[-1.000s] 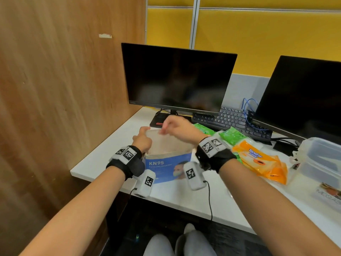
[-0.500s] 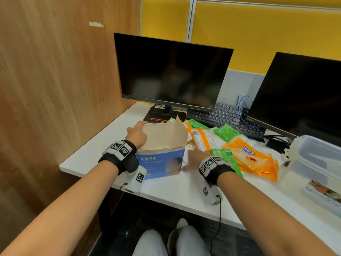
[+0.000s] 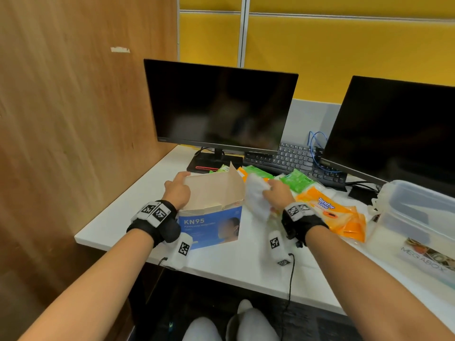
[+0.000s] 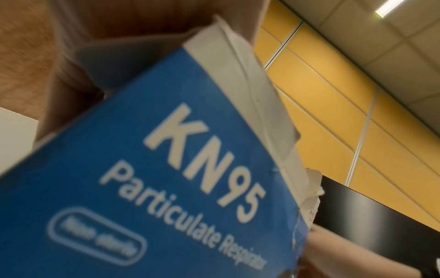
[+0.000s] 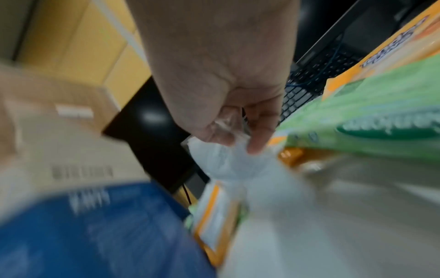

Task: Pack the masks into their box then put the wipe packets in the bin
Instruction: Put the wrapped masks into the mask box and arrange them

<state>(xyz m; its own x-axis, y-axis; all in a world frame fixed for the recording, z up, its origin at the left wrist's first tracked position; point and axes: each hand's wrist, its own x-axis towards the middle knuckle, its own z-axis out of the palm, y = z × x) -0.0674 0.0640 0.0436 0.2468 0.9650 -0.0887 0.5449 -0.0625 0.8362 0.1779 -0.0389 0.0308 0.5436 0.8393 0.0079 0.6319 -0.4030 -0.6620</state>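
Note:
The blue KN95 mask box stands open near the desk's front edge, its flap up. My left hand holds the box's left rim and steadies it. Just right of the box, my right hand grips a white mask in clear wrap, lifted off the desk. Orange wipe packets and green wipe packets lie to the right of my right hand. The clear plastic bin stands at the far right.
Two dark monitors and a black keyboard line the back of the white desk. A wooden partition closes off the left side. The bin's lid lies in front of the bin.
My right hand went from above the box down to the desk beside it, took hold of a wrapped mask and has lifted it toward the box. The left hand stayed on the box.

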